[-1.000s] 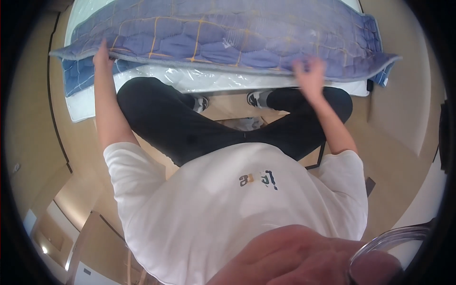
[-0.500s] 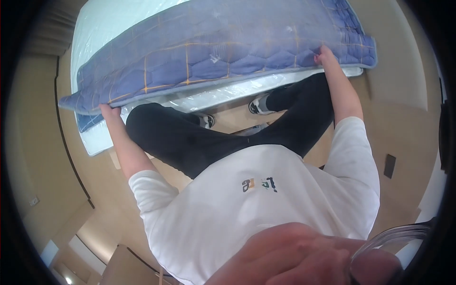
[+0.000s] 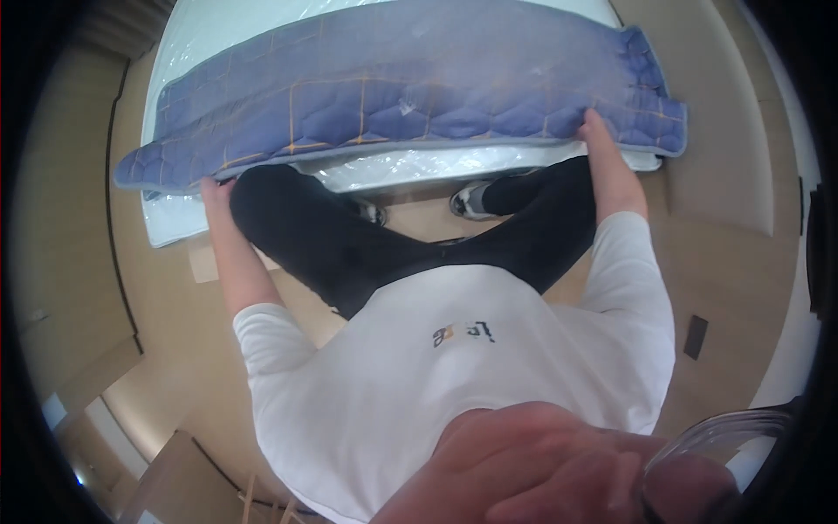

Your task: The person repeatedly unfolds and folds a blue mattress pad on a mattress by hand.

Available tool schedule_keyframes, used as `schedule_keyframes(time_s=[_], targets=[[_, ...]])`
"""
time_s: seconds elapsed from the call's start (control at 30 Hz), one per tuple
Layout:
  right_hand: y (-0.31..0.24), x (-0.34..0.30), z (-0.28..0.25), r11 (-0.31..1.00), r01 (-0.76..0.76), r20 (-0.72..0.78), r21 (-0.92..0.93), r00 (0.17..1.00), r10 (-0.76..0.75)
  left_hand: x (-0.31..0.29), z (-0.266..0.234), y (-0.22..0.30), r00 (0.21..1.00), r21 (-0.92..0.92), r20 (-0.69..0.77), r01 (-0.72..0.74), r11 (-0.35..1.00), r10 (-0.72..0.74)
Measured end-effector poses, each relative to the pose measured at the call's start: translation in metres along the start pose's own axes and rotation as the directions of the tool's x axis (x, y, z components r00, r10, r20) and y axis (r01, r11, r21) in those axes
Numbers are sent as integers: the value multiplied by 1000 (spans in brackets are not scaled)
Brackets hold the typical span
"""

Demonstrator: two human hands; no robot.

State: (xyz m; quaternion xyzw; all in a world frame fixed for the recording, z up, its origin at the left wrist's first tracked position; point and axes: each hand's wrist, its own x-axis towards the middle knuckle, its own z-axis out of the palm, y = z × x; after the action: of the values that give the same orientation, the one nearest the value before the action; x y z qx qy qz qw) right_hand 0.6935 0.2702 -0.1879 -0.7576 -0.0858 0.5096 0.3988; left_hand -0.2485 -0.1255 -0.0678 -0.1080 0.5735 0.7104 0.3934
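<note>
Both hands are on the near edge of the blue quilted pad (image 3: 410, 87), which is lying across the mattress (image 3: 201, 35) of the bed, its long edge hanging just past the mattress's near side.

Left hand (image 3: 212, 190) is sitting at the pad's left end, fingers tucked under the hem; grip is hidden by the fabric, so I cannot tell how tight it is closing. Right hand (image 3: 601, 138) is pinching the hem near the right corner, fingers curled over the edge, thumb out of sight.

Around me: the mattress is showing a clear plastic cover (image 3: 454, 162) below the pad edge. My legs in black trousers (image 3: 349, 244) are spreading out under the bed edge, shoes (image 3: 470, 201) touching the wooden floor (image 3: 724, 175). My white shirt (image 3: 454, 367) is filling the lower view and blocking anything below it. A blurred close shape (image 3: 559, 472) at the bottom is covering that corner.

Versus half a second ago: the pad is lying flatter and more level, the right hand is sitting lower and further in from the corner, and the left arm is reaching less far out.
</note>
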Motion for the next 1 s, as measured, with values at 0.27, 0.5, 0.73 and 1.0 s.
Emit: schedule_keyframes(time_s=[0.27, 0.5, 0.73, 1.0], targets=[[35, -22, 0, 982, -41, -38, 182, 998, 48, -17, -6, -6, 998, -51, -65, 19, 999, -22], [23, -36, 4, 965, -36, 17, 259, 999, 33, 7, -36, -18, 996, -142, 29, 88, 986, -85], [1, -121, 19, 916, -178, 82, 359, 984, 159, 2, -52, -6, 986, -205, 50, 166, 964, -159], [-105, -181, -95, 910, 169, 228, 379, 936, -269, -34, -67, 115, 927, -176, -54, -375, 910, 371]])
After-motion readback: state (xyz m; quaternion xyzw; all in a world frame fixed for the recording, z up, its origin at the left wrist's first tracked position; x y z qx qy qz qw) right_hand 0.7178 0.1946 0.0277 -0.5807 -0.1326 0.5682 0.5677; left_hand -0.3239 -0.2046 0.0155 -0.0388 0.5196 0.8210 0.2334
